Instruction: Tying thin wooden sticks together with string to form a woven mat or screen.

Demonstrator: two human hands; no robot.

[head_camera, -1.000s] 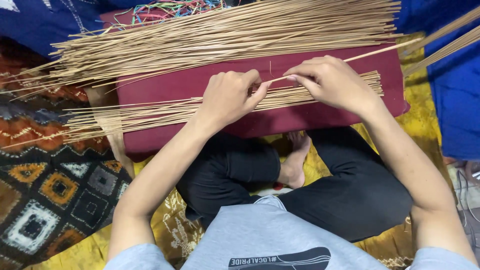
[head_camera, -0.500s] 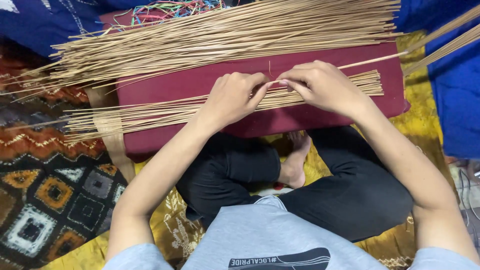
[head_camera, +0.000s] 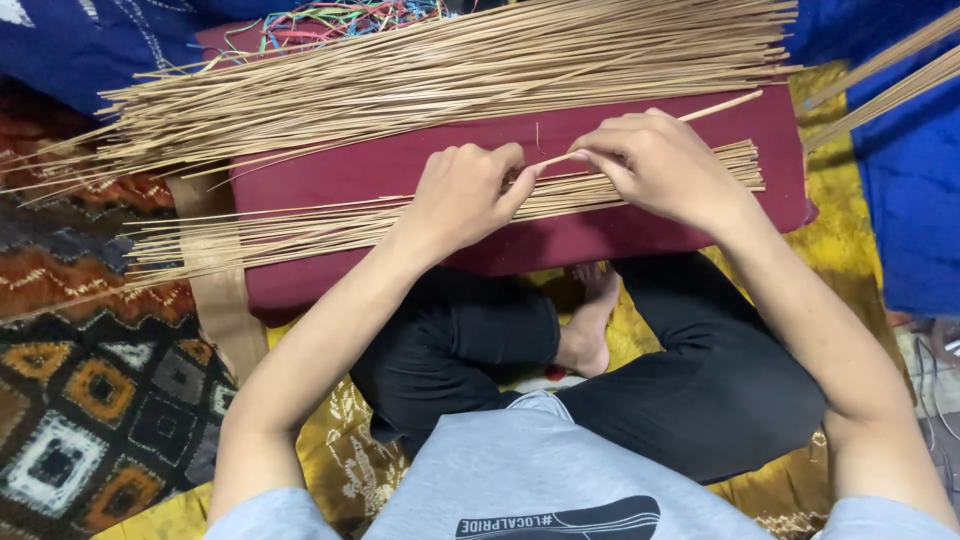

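Observation:
A dark red cushion point(head_camera: 640, 230) lies across my lap. On it rests a near row of thin tan sticks point(head_camera: 280, 232), laid side by side. My left hand point(head_camera: 462, 196) presses down on this row with curled fingers. My right hand point(head_camera: 660, 165) pinches one single stick point(head_camera: 720, 105) that slants up to the right, its near end meeting my left fingertips. A bigger heap of the same sticks point(head_camera: 450, 70) covers the cushion's far edge.
Tangled coloured cords point(head_camera: 330, 20) lie behind the heap. Blue cloth point(head_camera: 910, 200) bearing more sticks point(head_camera: 890, 75) is at the right. A patterned rug point(head_camera: 70, 400) covers the floor at left, a yellow cloth point(head_camera: 850, 180) lies under my crossed legs.
The single stick has been drawn leftward through my right fingers, so less of it juts out to the right. Both hands stay on the near row.

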